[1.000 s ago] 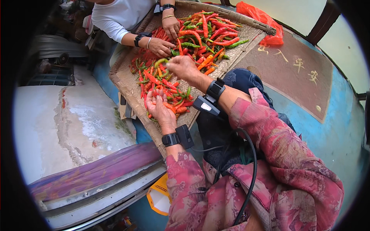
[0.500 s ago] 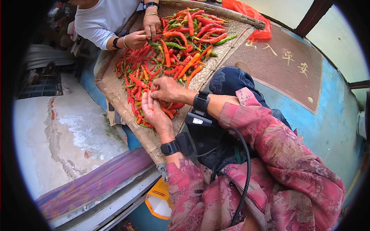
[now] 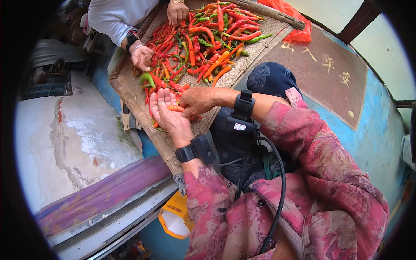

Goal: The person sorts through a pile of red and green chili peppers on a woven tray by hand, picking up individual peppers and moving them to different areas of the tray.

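Orange-red, slender chilli pepper (image 3: 175, 108) lies across the palm-up left hand (image 3: 171, 119), fingers extended, beside the right hand (image 3: 197, 102), its fingers bent, pinch untellable, above the woven tan tray's (image 3: 126, 81) near end, seemingly for one-by-one handling, calling next for a light grip.

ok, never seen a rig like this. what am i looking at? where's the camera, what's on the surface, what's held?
No machine here: these are a person's bare hands, with black devices strapped to the wrists. The view looks down from a wide fisheye camera on that person's head, so edges bend. A woven tray carries a pile of red, orange and green chilies. The left hand is open, palm up; an orange chili spans from it to the right hand, whose exact grip is hidden. Opposite, a white-sleeved co-worker reaches in.
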Tool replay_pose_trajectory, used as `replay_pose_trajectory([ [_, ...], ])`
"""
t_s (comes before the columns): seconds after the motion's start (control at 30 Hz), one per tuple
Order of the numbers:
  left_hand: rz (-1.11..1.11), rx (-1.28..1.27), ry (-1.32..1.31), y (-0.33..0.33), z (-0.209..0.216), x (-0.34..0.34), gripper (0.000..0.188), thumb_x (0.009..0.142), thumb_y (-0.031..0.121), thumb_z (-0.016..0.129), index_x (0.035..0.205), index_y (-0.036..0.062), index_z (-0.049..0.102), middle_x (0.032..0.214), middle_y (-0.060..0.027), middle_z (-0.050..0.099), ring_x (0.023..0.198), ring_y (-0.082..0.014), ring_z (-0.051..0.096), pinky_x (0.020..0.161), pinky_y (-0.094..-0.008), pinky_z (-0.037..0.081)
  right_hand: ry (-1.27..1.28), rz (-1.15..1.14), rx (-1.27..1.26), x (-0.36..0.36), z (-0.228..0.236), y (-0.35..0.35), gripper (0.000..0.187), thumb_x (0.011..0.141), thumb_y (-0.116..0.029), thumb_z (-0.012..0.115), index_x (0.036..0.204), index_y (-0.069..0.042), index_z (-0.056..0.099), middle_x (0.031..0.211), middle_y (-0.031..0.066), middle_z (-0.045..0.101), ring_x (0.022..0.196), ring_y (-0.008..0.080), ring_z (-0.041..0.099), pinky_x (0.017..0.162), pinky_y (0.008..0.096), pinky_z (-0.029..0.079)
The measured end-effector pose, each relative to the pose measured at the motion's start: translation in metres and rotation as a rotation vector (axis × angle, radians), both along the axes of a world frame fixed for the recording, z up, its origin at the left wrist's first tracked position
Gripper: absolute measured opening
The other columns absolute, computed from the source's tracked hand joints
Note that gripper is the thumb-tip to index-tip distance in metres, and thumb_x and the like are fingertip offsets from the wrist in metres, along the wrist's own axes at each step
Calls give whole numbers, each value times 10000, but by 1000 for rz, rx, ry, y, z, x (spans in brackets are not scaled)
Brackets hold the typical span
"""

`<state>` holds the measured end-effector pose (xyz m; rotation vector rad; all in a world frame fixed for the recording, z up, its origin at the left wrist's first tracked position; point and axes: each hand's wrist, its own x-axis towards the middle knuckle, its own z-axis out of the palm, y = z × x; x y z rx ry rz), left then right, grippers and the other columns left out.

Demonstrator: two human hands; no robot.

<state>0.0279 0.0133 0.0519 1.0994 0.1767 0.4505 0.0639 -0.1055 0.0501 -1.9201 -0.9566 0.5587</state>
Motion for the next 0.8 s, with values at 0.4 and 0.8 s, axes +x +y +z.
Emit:
replay_pose_trajectory([
  [0.4,-245,1807,382,-21,-7,-1,300,775,237,622,1000,41,586,902,-156,621,882,-308,567,773,-417,450,-377,-746,122,15,20,-55,223,757,-178,578,906,-11,582,700,206,602,726,374,611,643,463,477],
  [0.8,-140,1409,188,1,-22,15,112,838,154,569,873,48,584,728,-112,625,641,-257,590,588,-355,441,-524,-315,-279,3,-1,-44,232,756,-138,606,943,-7,570,874,169,593,790,318,634,646,418,515],
])
